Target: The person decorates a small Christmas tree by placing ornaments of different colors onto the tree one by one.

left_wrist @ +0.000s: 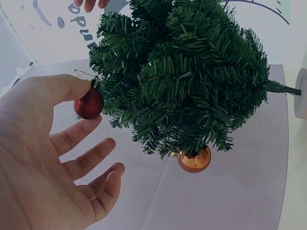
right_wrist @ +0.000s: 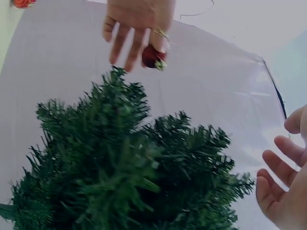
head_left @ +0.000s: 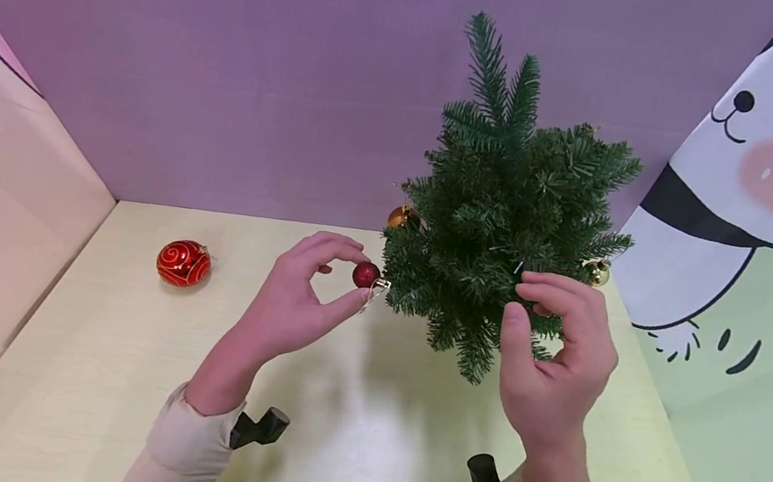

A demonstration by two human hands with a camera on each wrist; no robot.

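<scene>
A small dark red glitter Christmas bauble (head_left: 366, 275) with a metallic cap and a thin loop is pinched between the thumb and index finger of my left hand (head_left: 306, 291). In the left wrist view that bauble (left_wrist: 89, 103) hangs just beside the green needles, the other fingers loosely bent. The artificial Christmas tree (head_left: 505, 209) stands to the right of it. Near the tree's front right side is my right hand (head_left: 562, 349), fingers relaxed and apart; in the right wrist view this hand (right_wrist: 288, 177) holds nothing.
A larger red bauble with swirls (head_left: 183, 264) lies on the pale table (head_left: 109, 366) at the left. An orange bauble (left_wrist: 194, 159) and a gold bauble (head_left: 597, 272) hang on the tree. Behind the table rises a purple backdrop (head_left: 269, 71), with a panda-printed panel (head_left: 757, 199) at the right.
</scene>
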